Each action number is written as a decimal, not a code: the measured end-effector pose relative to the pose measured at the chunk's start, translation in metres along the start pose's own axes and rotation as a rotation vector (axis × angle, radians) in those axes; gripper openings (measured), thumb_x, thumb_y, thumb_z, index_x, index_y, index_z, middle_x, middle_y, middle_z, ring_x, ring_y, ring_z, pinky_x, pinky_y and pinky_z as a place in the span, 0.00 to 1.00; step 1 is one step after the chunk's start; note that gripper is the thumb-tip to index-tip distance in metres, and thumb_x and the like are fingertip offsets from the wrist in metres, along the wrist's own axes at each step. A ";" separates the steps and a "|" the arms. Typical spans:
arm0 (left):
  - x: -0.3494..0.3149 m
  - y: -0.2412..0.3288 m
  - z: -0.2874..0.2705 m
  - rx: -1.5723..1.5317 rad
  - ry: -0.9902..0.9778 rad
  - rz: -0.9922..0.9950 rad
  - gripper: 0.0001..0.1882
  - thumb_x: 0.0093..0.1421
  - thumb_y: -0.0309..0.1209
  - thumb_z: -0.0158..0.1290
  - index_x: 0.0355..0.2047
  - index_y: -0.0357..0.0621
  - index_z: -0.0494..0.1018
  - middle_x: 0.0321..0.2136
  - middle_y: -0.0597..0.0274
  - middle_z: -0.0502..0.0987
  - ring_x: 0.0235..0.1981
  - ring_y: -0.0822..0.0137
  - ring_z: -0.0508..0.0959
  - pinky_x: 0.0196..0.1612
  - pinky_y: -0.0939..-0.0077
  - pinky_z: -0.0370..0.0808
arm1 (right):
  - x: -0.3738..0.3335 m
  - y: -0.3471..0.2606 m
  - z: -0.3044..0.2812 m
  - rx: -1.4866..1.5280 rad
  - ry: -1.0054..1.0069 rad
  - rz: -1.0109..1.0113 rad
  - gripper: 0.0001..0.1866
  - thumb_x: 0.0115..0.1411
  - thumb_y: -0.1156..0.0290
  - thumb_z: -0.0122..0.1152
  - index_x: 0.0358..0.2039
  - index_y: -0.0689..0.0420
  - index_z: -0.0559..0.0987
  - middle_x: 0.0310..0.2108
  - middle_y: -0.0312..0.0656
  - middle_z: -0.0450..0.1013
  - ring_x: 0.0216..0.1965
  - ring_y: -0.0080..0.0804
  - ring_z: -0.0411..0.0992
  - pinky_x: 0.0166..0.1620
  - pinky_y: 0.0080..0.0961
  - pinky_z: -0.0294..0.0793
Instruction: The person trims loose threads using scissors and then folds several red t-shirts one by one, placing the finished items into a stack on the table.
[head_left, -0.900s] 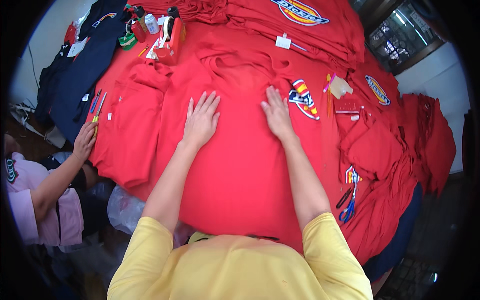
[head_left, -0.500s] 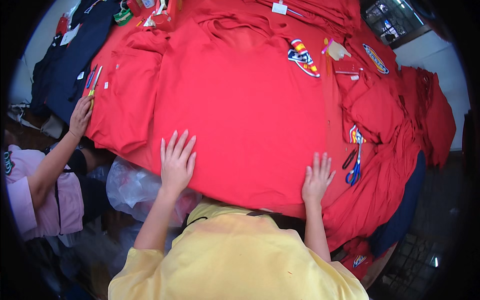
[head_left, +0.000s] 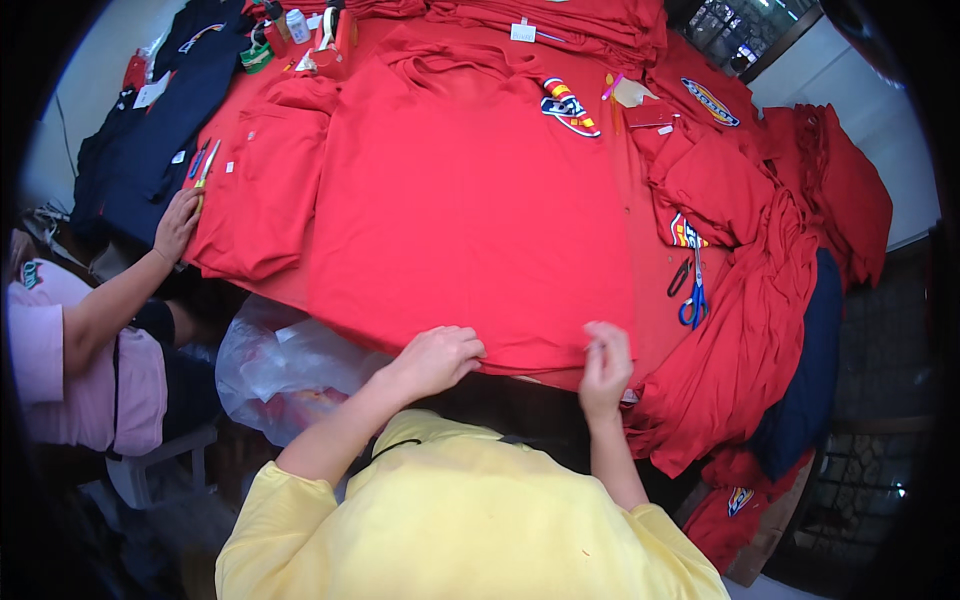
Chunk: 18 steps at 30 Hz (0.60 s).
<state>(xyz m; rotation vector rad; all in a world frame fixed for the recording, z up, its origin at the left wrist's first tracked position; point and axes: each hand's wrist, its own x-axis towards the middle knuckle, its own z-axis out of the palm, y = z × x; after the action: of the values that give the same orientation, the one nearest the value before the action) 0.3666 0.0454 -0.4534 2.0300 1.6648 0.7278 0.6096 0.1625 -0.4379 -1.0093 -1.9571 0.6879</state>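
A red T-shirt [head_left: 460, 210] lies spread flat before me, its neck at the far side and its hem towards me. A colourful oval badge [head_left: 571, 107] lies across its upper right. My left hand [head_left: 440, 358] is closed at the middle of the hem, fingertips pressed together on the cloth. My right hand [head_left: 607, 365] is raised by the hem's right corner, fingers curled inward and partly blurred. Whatever it may hold is hidden. Blue-handled scissors [head_left: 693, 300] and small dark thread snips [head_left: 680, 277] rest to the right of the shirt.
At left, a person's hand [head_left: 178, 225] rests by yellow-handled scissors [head_left: 207, 170] and a folded red garment [head_left: 265, 190]. Dark garments [head_left: 150, 140] hang beyond. Red garments [head_left: 740, 330] are heaped at right. A clear plastic bag [head_left: 285, 365] hangs below the table edge.
Both hands were lying flat and spread on the shirt. My left hand has moved right to the hem and closed; my right hand has lifted and curled. The view has shifted slightly.
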 end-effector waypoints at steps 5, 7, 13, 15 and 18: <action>0.036 0.012 -0.052 -0.154 0.148 -0.013 0.06 0.57 0.28 0.54 0.33 0.41 0.73 0.30 0.51 0.76 0.35 0.47 0.78 0.37 0.59 0.75 | -0.039 -0.057 0.030 0.178 -0.391 -0.331 0.17 0.53 0.83 0.57 0.45 0.62 0.78 0.43 0.50 0.76 0.45 0.46 0.75 0.47 0.35 0.76; 0.062 0.025 -0.103 -0.185 0.437 -0.052 0.05 0.60 0.26 0.50 0.35 0.37 0.70 0.28 0.47 0.76 0.34 0.46 0.79 0.36 0.61 0.75 | -0.036 -0.062 0.049 0.046 -0.520 -0.441 0.31 0.56 0.69 0.61 0.60 0.63 0.65 0.60 0.51 0.64 0.59 0.47 0.65 0.61 0.47 0.61; 0.070 -0.002 -0.366 -0.074 1.107 0.079 0.09 0.65 0.27 0.48 0.43 0.36 0.73 0.34 0.67 0.76 0.35 0.78 0.75 0.41 0.84 0.71 | -0.018 -0.035 0.027 -0.536 -0.733 -0.460 0.26 0.50 0.61 0.67 0.47 0.61 0.75 0.37 0.46 0.76 0.40 0.41 0.73 0.49 0.41 0.67; 0.032 -0.015 -0.424 -0.077 0.821 -0.053 0.13 0.64 0.26 0.48 0.47 0.35 0.72 0.40 0.62 0.77 0.42 0.75 0.76 0.49 0.82 0.71 | 0.014 -0.028 -0.017 -0.405 -0.303 -0.675 0.12 0.49 0.69 0.66 0.33 0.61 0.78 0.29 0.47 0.75 0.37 0.44 0.73 0.51 0.45 0.66; -0.001 0.025 -0.424 -0.016 0.885 -0.075 0.14 0.63 0.27 0.48 0.47 0.36 0.74 0.42 0.61 0.77 0.44 0.73 0.75 0.51 0.80 0.69 | 0.059 -0.055 -0.124 -0.402 -0.124 -0.645 0.05 0.47 0.75 0.66 0.27 0.55 0.79 0.27 0.36 0.74 0.43 0.40 0.69 0.57 0.45 0.62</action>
<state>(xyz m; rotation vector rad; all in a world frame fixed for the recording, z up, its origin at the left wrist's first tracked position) 0.1191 0.0348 -0.1083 1.7021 2.1252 1.7741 0.6721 0.1954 -0.3073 -0.4949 -2.4059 -0.0065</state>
